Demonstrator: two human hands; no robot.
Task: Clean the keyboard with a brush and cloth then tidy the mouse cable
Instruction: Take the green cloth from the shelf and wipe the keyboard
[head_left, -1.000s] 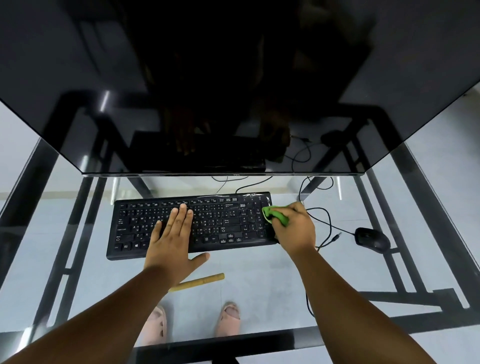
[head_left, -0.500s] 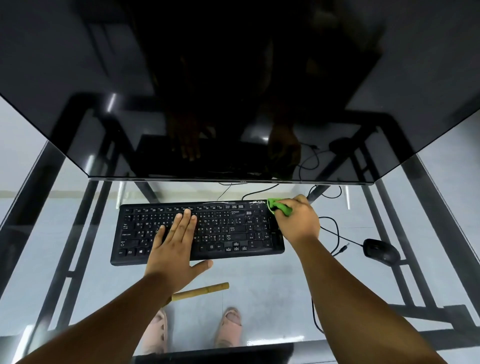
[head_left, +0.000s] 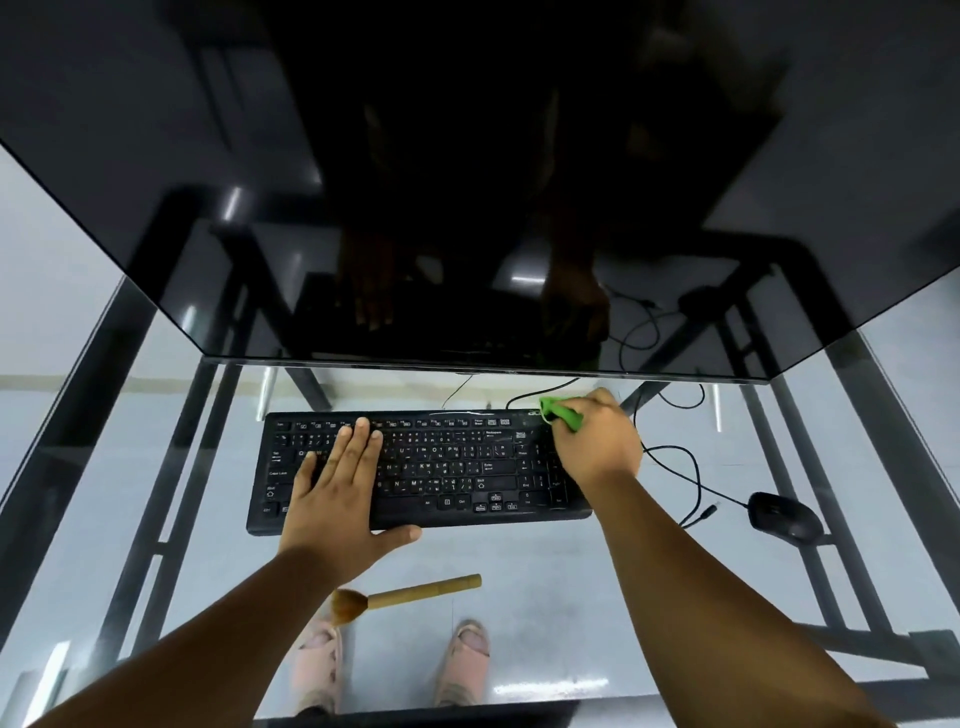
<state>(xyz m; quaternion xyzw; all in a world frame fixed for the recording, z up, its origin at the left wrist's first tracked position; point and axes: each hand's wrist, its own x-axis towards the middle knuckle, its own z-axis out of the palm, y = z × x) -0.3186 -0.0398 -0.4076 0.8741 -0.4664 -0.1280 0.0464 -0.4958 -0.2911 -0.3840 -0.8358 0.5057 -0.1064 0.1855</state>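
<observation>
A black keyboard (head_left: 447, 467) lies on the glass desk (head_left: 545, 561). My left hand (head_left: 343, 483) rests flat on its left half, fingers spread. My right hand (head_left: 597, 441) grips a green cloth (head_left: 562, 413) pressed against the keyboard's far right corner. A wooden-handled brush (head_left: 410, 595) lies on the glass in front of the keyboard, bristles to the left. The black mouse (head_left: 784, 517) sits to the right, its cable (head_left: 691, 467) looping loosely between mouse and keyboard.
A large dark monitor (head_left: 467, 182) hangs over the far side of the desk, just behind the keyboard. Black metal frame bars (head_left: 852, 426) run beneath the glass. My feet in sandals (head_left: 467, 660) show through the glass below.
My right hand has slid the green cloth from the keyboard's right edge up to its far right corner. My left hand stays flat on the keys.
</observation>
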